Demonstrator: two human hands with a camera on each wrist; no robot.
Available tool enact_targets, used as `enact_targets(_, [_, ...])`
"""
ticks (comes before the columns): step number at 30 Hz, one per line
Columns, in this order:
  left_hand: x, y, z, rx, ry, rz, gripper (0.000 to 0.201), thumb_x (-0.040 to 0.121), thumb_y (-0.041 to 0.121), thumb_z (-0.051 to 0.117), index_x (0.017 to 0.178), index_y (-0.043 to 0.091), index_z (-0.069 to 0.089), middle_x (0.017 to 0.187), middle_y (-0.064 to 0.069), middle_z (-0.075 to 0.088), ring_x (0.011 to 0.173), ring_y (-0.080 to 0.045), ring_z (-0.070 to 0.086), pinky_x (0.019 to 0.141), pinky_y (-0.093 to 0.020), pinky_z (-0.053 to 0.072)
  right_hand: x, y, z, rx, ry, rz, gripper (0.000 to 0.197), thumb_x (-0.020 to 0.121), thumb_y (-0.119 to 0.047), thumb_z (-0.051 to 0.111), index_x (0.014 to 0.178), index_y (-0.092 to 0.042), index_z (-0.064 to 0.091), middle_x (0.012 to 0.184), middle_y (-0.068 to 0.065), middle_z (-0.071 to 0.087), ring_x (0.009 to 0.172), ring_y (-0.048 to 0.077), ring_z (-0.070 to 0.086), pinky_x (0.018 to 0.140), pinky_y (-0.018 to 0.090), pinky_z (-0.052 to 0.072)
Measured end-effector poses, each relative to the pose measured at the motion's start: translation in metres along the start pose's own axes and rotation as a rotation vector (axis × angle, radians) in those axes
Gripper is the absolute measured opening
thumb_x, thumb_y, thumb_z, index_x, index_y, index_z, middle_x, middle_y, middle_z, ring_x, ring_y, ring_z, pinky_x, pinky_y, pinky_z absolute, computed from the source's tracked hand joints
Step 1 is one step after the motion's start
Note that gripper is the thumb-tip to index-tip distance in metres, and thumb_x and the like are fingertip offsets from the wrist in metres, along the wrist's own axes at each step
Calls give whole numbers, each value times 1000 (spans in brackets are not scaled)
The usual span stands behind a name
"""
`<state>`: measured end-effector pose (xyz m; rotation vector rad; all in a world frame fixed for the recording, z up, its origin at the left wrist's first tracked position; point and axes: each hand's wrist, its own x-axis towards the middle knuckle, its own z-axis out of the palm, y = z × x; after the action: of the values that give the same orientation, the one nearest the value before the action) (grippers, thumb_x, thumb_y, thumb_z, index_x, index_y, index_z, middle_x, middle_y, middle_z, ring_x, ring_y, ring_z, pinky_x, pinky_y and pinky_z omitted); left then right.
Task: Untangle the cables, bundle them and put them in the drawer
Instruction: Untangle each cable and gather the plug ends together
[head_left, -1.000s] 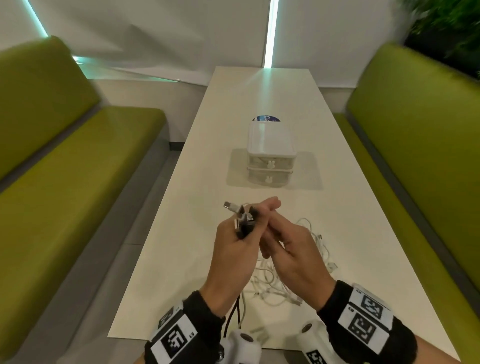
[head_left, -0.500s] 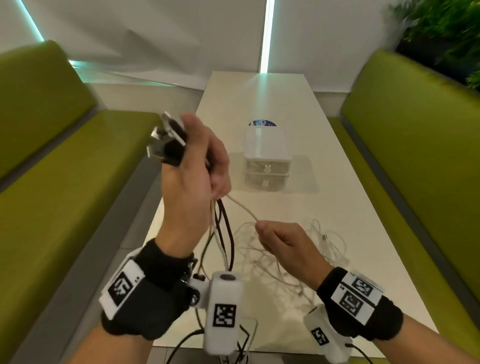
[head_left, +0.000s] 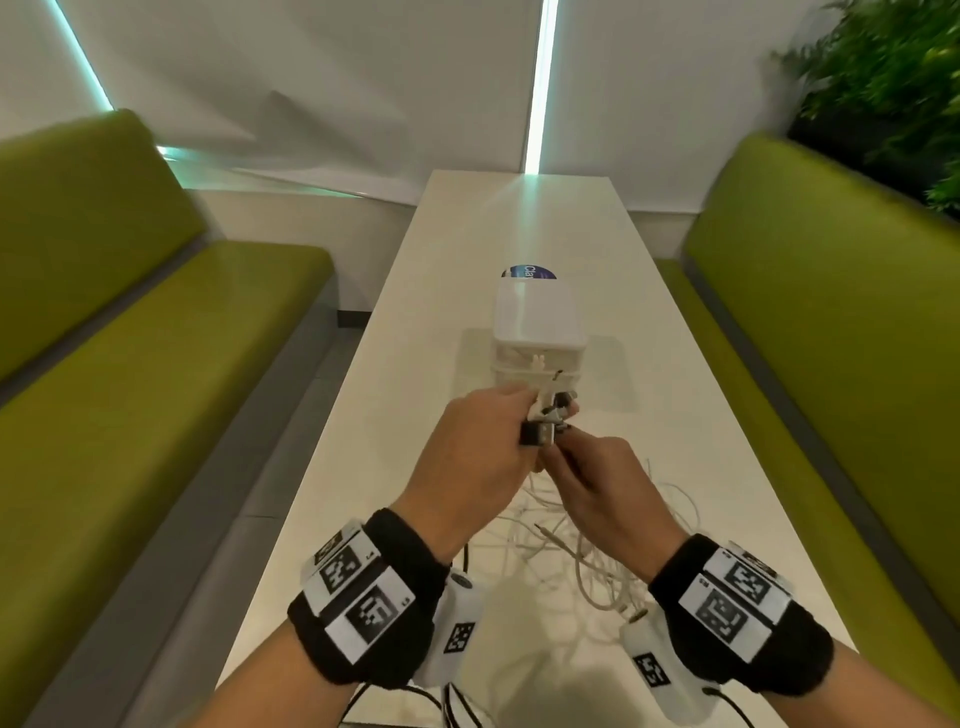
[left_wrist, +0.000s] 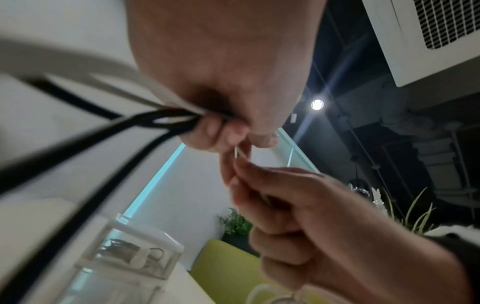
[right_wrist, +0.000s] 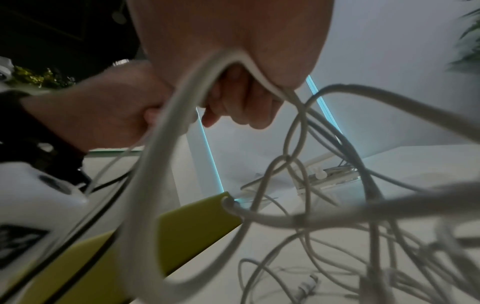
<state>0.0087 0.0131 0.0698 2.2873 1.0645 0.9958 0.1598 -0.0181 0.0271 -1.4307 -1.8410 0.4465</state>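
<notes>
Above the table (head_left: 395, 332), left hand (head_left: 467, 457) grips cable plugs (head_left: 545, 423); right hand (head_left: 597, 488) pinches a white cable (right_wrist: 168, 144).

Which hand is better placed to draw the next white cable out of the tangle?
Probably the right hand: it already pinches a white cable, above the tangle, while the left hand grips the gathered plug ends.

Two bare forearms are showing, each wearing a thick black wristband (head_left: 363, 618) carrying white tags printed with black square codes. A white camera pod (head_left: 457, 631) bearing a smaller code is hanging under each wrist, thin black wires trailing from it.
</notes>
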Motion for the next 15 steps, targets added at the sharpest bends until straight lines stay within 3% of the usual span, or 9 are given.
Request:
enact_targets(2, [0, -8, -3, 117, 39, -16, 22, 92, 17, 57, 105, 23, 74, 85, 4, 74, 79, -9, 68, 70, -28, 55, 0, 1, -1, 20, -5, 5, 35, 99, -39, 42, 73, -19, 54, 54, -24, 54, 49, 4, 50, 49, 14, 32])
enact_targets(5, [0, -20, -14, 114, 148, -59, 21, 96, 20, 57, 107, 19, 74, 87, -6, 76, 73, -23, 69, 64, -39, 55, -3, 9, -2, 87, 28, -12, 44, 99, -50, 40, 68, -20, 52, 52, -9, 49, 50, 8, 47, 49, 16, 33])
enact_targets(7, [2, -25, -23, 34, 273, -147, 21, 96, 24, 58, 96, 14, 76, 77, -9, 74, 59, -23, 61, 54, -39, 48, -6, 15, 0, 78, 23, -24, 47, 96, -54, 37, 67, -20, 51, 53, -2, 50, 49, 13, 46, 49, 21, 33])
enact_targets(8, [3, -28, -27, -16, 326, -218, 27, 95, 30, 58, 82, 13, 75, 70, -9, 71, 54, -21, 53, 50, -37, 42, -6, 17, 0, 72, 7, -21, 47, 95, -55, 36, 67, -21, 51, 52, -3, 49, 48, 13, 44, 49, 21, 32])
enact_targets(10, [3, -32, -37, -132, 431, -388, 46, 93, 45, 52, 58, 15, 57, 54, -2, 56, 46, -11, 38, 45, -24, 30, -8, 20, 1, 64, -46, -2, 46, 98, -53, 38, 67, -21, 49, 51, -12, 49, 47, 8, 42, 48, 17, 31])
enact_targets(12, [2, -35, -45, -284, 527, -498, 46, 94, 47, 50, 62, 15, 59, 57, 7, 56, 44, -4, 37, 48, -20, 31, -10, 26, 2, 42, -89, 35, 43, 97, -49, 38, 68, -19, 48, 53, -20, 51, 48, 6, 44, 50, 16, 32])
enact_targets(15, [-3, -31, -41, -333, 528, -379, 22, 99, 23, 52, 90, 11, 68, 92, 8, 70, 46, -6, 54, 48, -21, 41, -12, 29, 8, 26, -75, 13, 40, 97, -50, 37, 68, -23, 46, 56, -21, 52, 51, 6, 45, 52, 17, 33])
